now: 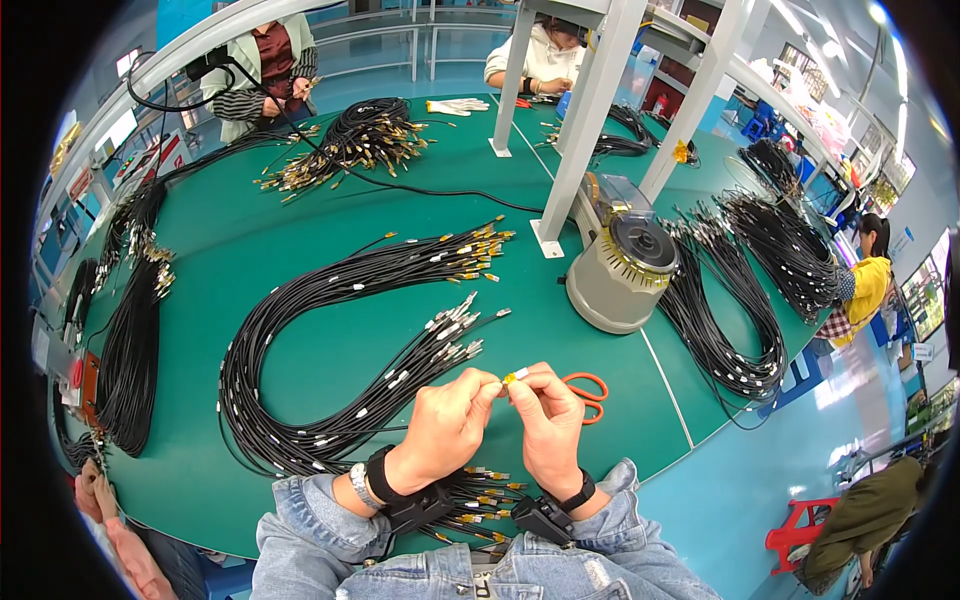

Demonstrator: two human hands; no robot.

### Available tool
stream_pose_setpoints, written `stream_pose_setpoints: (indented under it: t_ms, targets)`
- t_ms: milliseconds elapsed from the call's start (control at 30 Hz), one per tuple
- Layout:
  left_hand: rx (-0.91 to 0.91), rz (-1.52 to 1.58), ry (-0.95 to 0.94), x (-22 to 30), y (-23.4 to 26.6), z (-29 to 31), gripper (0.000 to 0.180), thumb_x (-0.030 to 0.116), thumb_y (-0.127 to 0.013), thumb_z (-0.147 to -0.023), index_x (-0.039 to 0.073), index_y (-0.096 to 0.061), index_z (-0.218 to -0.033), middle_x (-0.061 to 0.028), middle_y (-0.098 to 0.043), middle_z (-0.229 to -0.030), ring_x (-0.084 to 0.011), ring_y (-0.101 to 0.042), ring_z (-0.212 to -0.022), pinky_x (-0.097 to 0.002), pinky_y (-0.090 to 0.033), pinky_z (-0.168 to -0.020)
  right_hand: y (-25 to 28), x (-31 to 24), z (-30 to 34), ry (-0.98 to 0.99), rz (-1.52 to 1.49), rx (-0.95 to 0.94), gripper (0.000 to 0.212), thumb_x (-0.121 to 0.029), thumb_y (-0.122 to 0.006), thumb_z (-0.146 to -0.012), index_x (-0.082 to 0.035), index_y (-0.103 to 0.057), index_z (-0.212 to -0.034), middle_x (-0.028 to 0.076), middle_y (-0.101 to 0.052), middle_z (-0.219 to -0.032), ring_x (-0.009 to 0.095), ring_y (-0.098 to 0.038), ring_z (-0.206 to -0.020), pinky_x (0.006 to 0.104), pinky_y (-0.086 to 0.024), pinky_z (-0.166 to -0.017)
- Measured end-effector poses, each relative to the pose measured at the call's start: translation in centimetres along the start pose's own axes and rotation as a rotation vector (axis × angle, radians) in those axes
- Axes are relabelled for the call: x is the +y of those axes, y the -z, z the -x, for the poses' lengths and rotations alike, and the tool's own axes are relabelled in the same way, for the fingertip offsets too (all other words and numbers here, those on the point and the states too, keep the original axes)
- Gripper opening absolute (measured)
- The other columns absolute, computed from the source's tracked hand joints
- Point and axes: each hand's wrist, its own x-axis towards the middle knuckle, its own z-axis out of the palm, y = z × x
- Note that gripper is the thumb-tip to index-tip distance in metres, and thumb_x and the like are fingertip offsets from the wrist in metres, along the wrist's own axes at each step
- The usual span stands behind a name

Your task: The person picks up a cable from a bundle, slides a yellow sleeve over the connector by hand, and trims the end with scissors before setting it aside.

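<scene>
My left hand and my right hand meet over the front of the green table, fingers pinched close together. Between the fingertips shows a small yellow-and-white cable end. The right thumb and finger grip it; what the left fingers pinch right beside it is hidden. A U-shaped bundle of black cables curves behind and left of my hands, with white and yellow ends pointing right. More black cables with yellow ends lie beneath my wrists. Orange scissor handles show just right of my right hand.
A grey round machine stands by white metal posts right of centre. Further cable bundles lie at the left, back and right. Several people work around the green table. A red stool stands at lower right.
</scene>
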Motion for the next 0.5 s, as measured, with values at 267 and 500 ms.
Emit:
stream_pose_setpoints:
  t_ms: [267, 500]
  targets:
    - [-0.131, 0.196, 0.103, 0.33, 0.54, -0.27, 0.013, 0.007, -0.050, -0.091, 0.001, -0.056, -0.081, -0.0047, -0.050, -0.051, -0.0145, -0.050, -0.043, -0.0275, -0.037, -0.041, 0.25, 0.26, -0.03, 0.028, -0.049, -0.002, 0.004, 0.000, -0.061, -0.084, 0.002, -0.060, -0.087, 0.007, -0.057, -0.088, 0.014, -0.056, -0.080, 0.0257, -0.046, -0.074]
    - [-0.131, 0.265, 0.131, 0.06, 0.33, -0.18, 0.018, 0.011, -0.048, -0.093, 0.002, -0.056, -0.081, -0.0024, -0.047, -0.050, -0.0102, -0.045, -0.043, -0.0258, -0.034, -0.041, 0.02, 0.06, -0.20, -0.073, -0.128, -0.018, 0.003, -0.002, -0.061, -0.085, -0.001, -0.058, -0.084, 0.004, -0.052, -0.088, 0.011, -0.051, -0.077, 0.0253, -0.043, -0.073]
